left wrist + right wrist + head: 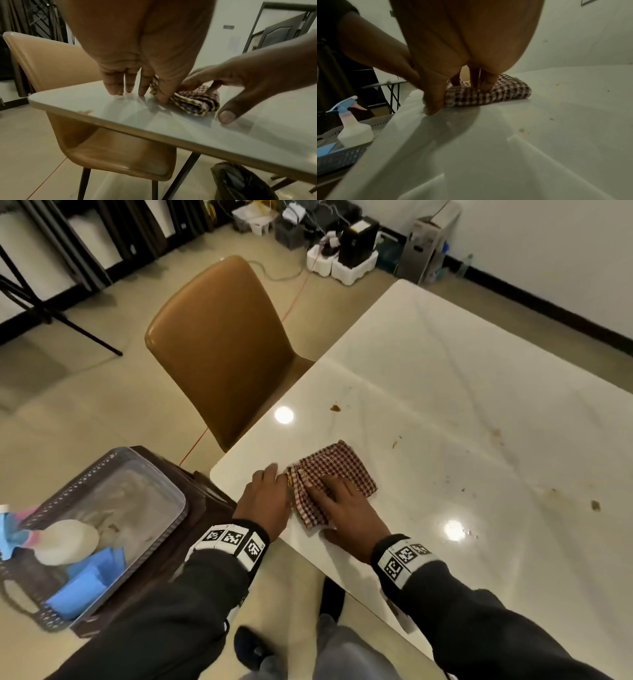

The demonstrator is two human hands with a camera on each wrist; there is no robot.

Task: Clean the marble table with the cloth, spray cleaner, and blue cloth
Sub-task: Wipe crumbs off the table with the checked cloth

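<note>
Cloth: the red-and-white checked woven cloth (pixel 334 482) lies folded near the corner of your glossy white marble counter (pixel 479 392), close to its edge.
Left grip: your left hand (pixel 265 498) pinches the cloth's bunched end with the thumb, other fingertips (pixel 116 88) resting on the marble.
Right grip: your right hand (pixel 347 508) lies flat, fingers straight, pressing the cloth down; it clasps nothing.
Crumb risk: brown spots and crumbs (pixel 335 407) lie well apart from the cloth; a loose fold would likely smear them or push them off onto the floor.
Edge risk: the grey perforated plastic basket (pixel 113 463) beside the corner holds the white spray bottle with blue trigger (pixel 353 129) and the folded blue cloth (pixel 80 589); a wide elbow swing could topple the bottle.
</note>
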